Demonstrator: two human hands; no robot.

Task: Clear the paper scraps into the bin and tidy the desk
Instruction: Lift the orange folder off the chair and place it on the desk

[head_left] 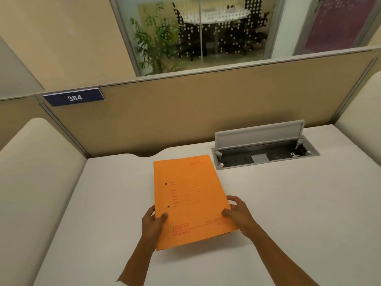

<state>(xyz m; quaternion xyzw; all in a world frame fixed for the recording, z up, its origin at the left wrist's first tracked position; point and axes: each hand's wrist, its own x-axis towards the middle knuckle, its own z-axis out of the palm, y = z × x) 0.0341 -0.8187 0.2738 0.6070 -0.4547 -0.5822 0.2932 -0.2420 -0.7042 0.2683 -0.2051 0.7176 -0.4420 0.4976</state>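
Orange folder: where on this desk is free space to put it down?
Both hands, left and right, hold the orange folder. The desk is bare right of it, below the open cable box, and left toward the side panel. Only the cable box corner is occupied.

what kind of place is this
Most likely an open-plan office cubicle. A tan partition backs the white desk and carries a numbered plate reading 384, an open power-socket box is set into the desktop, and a glass wall behind shows a meeting table with chairs.
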